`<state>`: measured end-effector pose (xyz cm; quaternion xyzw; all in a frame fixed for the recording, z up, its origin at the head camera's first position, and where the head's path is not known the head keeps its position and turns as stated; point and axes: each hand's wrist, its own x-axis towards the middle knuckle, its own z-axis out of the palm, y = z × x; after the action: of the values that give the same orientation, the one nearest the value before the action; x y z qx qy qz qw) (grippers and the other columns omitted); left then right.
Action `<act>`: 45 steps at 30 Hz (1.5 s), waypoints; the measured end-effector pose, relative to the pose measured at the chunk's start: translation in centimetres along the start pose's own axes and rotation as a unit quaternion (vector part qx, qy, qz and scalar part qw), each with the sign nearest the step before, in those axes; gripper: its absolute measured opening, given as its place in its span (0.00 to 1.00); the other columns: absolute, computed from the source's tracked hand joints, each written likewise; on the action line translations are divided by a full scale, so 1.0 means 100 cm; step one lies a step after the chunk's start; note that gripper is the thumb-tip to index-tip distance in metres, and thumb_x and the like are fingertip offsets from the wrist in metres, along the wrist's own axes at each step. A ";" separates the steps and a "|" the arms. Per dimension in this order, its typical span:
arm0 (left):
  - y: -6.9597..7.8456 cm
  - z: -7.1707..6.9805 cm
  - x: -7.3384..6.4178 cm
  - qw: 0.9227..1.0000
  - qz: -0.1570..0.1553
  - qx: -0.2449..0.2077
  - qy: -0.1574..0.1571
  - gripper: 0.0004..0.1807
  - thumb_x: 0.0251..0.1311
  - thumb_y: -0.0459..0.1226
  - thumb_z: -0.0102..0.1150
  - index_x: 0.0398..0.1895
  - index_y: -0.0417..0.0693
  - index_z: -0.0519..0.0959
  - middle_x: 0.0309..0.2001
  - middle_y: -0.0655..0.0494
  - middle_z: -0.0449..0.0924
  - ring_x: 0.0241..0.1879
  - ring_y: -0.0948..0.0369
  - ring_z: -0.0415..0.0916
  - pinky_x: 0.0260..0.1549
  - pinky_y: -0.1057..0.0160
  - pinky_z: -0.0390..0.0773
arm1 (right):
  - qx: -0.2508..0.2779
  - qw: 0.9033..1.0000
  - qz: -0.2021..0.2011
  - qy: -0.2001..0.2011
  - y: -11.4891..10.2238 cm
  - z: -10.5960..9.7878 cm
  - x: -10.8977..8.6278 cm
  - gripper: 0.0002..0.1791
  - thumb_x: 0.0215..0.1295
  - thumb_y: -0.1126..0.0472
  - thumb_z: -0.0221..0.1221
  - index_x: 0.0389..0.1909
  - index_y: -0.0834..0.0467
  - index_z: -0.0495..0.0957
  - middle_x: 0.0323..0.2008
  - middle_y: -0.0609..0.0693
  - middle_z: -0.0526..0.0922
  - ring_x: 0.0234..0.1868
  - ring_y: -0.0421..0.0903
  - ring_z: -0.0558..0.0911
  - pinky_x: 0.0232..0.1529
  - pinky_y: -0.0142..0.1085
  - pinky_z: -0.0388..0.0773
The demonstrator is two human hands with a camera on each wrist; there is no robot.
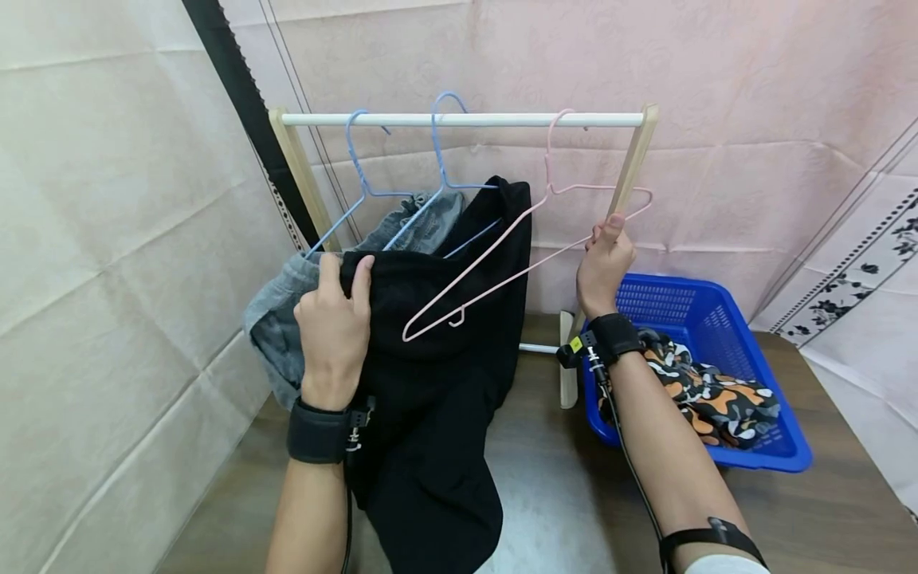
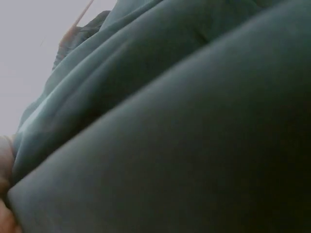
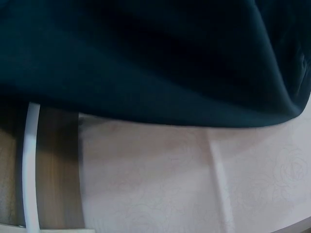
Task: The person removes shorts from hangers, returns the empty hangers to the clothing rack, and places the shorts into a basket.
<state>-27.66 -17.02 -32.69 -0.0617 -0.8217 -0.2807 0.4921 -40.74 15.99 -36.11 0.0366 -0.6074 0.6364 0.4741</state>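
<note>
Black trousers (image 1: pixel 430 383) hang over a blue hanger (image 1: pixel 439 151) on the rack, one upper corner raised on the hanger's right side. My left hand (image 1: pixel 333 335) pinches their top edge at the left between thumb and fingers. In the left wrist view, the dark cloth (image 2: pixel 170 136) fills most of the picture. My right hand (image 1: pixel 606 267) grips the rack's right wooden post (image 1: pixel 634 155), close to the lower bar of a pink hanger (image 1: pixel 495 275). That hanger hangs tilted in front of the trousers, with nothing on it.
Behind the trousers, a grey-blue denim garment (image 1: pixel 276 319) hangs on another blue hanger (image 1: pixel 355 151). The rack's white rail (image 1: pixel 502 119) runs across the top. At right, a blue basket (image 1: pixel 717 319) on the wooden table (image 1: pixel 810 526) holds a patterned orange, black and white cloth (image 1: pixel 717 399).
</note>
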 end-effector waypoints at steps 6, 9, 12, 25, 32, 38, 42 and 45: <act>-0.007 -0.011 -0.004 0.999 -0.021 0.010 0.024 0.23 0.80 0.50 0.55 0.40 0.36 0.74 0.13 0.51 0.61 0.11 0.46 0.70 0.15 0.52 0.64 | 0.004 1.000 0.005 -0.002 0.002 -0.002 -0.002 0.42 0.59 0.14 0.41 0.17 0.49 0.65 0.15 0.39 0.62 0.18 0.38 0.62 0.23 0.29 0.52; -0.010 -0.016 -0.008 0.999 -0.029 0.009 0.038 0.23 0.78 0.50 0.57 0.39 0.36 0.74 0.13 0.52 0.61 0.12 0.46 0.71 0.16 0.52 0.63 | 0.004 1.000 0.003 -0.002 0.002 -0.002 -0.002 0.42 0.59 0.13 0.40 0.17 0.49 0.64 0.15 0.40 0.62 0.17 0.38 0.61 0.23 0.29 0.52; -0.014 -0.021 -0.010 0.998 -0.032 0.004 0.060 0.23 0.77 0.49 0.60 0.38 0.35 0.74 0.13 0.52 0.60 0.13 0.45 0.70 0.18 0.53 0.62 | 0.005 1.000 0.005 -0.006 0.002 -0.001 -0.002 0.40 0.59 0.13 0.40 0.16 0.47 0.63 0.16 0.39 0.61 0.17 0.38 0.61 0.22 0.30 0.52; -0.015 -0.047 -0.039 0.994 -0.038 0.028 0.100 0.21 0.76 0.45 0.62 0.37 0.34 0.72 0.15 0.54 0.55 0.11 0.52 0.59 0.16 0.59 0.59 | -0.008 1.000 -0.004 -0.007 0.005 -0.002 0.002 0.42 0.60 0.13 0.39 0.17 0.48 0.64 0.16 0.38 0.62 0.18 0.36 0.62 0.23 0.29 0.51; -0.022 -0.049 -0.061 0.994 -0.031 0.028 0.104 0.20 0.75 0.43 0.63 0.35 0.34 0.72 0.14 0.49 0.58 0.09 0.49 0.64 0.14 0.53 0.63 | 0.004 1.000 -0.011 -0.004 0.003 -0.004 0.006 0.41 0.58 0.13 0.41 0.16 0.47 0.64 0.16 0.39 0.62 0.18 0.36 0.62 0.23 0.28 0.53; -0.036 -0.046 -0.084 0.995 -0.040 0.032 0.087 0.18 0.75 0.39 0.63 0.33 0.34 0.70 0.13 0.55 0.54 0.09 0.53 0.62 0.12 0.57 0.62 | 0.000 1.000 -0.001 -0.004 0.002 -0.002 0.005 0.42 0.56 0.11 0.40 0.16 0.47 0.64 0.16 0.40 0.62 0.18 0.36 0.62 0.24 0.29 0.52; -0.044 -0.047 -0.100 0.996 -0.050 0.040 0.065 0.17 0.75 0.38 0.63 0.34 0.34 0.70 0.14 0.58 0.53 0.10 0.58 0.59 0.12 0.64 0.59 | -0.002 1.000 0.011 -0.009 0.003 -0.001 0.005 0.42 0.54 0.10 0.40 0.16 0.47 0.63 0.16 0.41 0.61 0.18 0.38 0.60 0.24 0.29 0.50; -0.050 -0.048 -0.111 0.997 -0.053 0.048 0.039 0.17 0.75 0.38 0.64 0.35 0.35 0.70 0.15 0.58 0.54 0.10 0.60 0.57 0.11 0.64 0.58 | -0.001 1.000 0.016 -0.010 0.003 0.000 0.004 0.43 0.53 0.10 0.40 0.15 0.47 0.62 0.16 0.42 0.60 0.18 0.39 0.60 0.24 0.30 0.49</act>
<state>-20.16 -21.81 -42.36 0.0167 -0.8165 -0.2695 0.5104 -41.12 16.25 -36.08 0.0329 -0.6131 0.6429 0.4579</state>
